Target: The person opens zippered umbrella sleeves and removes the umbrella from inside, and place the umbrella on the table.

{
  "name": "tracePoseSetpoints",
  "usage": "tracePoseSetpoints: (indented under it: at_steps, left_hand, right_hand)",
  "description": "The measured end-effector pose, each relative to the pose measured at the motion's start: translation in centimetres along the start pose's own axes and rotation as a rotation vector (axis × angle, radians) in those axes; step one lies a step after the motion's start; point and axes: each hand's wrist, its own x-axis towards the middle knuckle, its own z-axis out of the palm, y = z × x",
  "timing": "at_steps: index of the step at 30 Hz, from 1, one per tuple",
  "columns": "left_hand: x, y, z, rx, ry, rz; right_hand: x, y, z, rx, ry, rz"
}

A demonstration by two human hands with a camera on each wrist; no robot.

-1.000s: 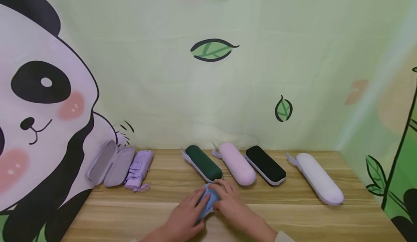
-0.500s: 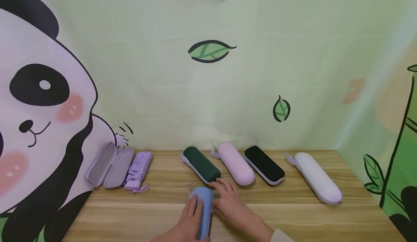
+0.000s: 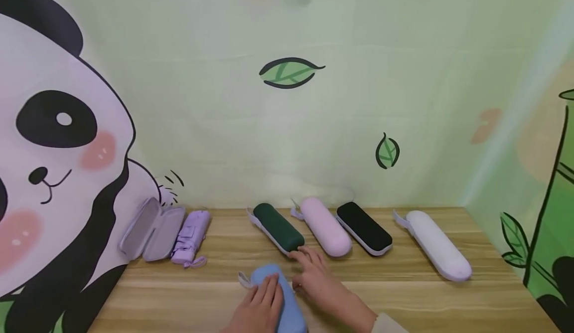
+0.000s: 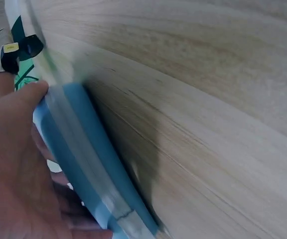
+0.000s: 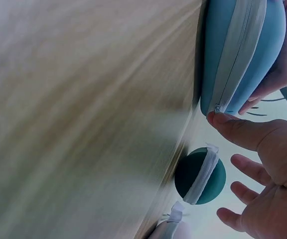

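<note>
A long blue zip case (image 3: 289, 310) lies at the table's near edge, its grey strap loop (image 3: 244, 279) pointing left. My left hand (image 3: 260, 308) holds it from above, fingers close together over the lid. In the left wrist view the thumb reaches one end of the blue case, beside the pale zip band (image 4: 86, 149). My right hand (image 3: 320, 288) is at the case's right side. In the right wrist view its thumb and a fingertip pinch the small zipper pull (image 5: 219, 107) at the corner, while the other fingers (image 5: 250, 169) spread away.
Behind the hands lie a dark green case (image 3: 278, 226), a pink case (image 3: 325, 228) and a black case (image 3: 364, 228). A white case (image 3: 439, 246) lies farther right. At left, an open lavender case (image 3: 163, 236) stands beside a folded lavender umbrella (image 3: 190, 236).
The blue case, first mostly covered by both hands, has come down nearer me and turned, its far end swinging left. My left hand moved with it; the right hand barely shifted.
</note>
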Motion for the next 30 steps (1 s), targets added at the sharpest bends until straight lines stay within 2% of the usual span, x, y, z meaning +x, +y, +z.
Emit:
tracePoseSetpoints:
  at_steps: [2,7,10,16,18,21,23,26,29,30]
  left_hand:
    - [0.4,0.2,0.0,-0.009,-0.027,-0.050]
    - [1.2,-0.1,0.0,-0.043,-0.114,-0.224]
    - [1.6,-0.7,0.1,-0.025,-0.118,-0.291]
    - [2.3,-1.6,0.4,0.054,-0.082,-0.355]
    - [2.5,-1.7,0.5,0.071,-0.075,-0.360]
    - [2.4,-2.2,0.4,0.037,-0.095,-0.342]
    - [2.2,-2.9,0.2,-0.002,-0.121,-0.298]
    - [2.1,-4.7,-0.4,-0.083,-0.194,-0.210]
    - [2.1,-6.9,-0.5,-0.210,-0.260,-0.126]
    - [2.0,-7.6,-0.1,-0.250,-0.268,-0.098]
  right_hand:
    - [-0.1,0.0,-0.1,0.011,-0.006,0.005]
    - [-0.2,0.0,-0.3,0.021,0.011,-0.018]
    - [-0.2,0.0,-0.4,0.028,0.023,-0.021]
    - [-0.3,-0.4,-0.5,0.037,0.020,-0.013]
    - [-0.3,-0.5,-0.3,0.042,0.027,-0.010]
    - [-0.3,-0.5,-0.1,0.058,0.013,0.015]
    - [-0.2,-0.4,-0.1,0.077,-0.009,0.035]
    - [0.0,0.1,-0.2,0.101,-0.022,0.075]
    - [0.4,0.8,-0.5,0.093,0.002,0.139]
    - [0.5,1.0,-0.6,0.089,0.009,0.163]
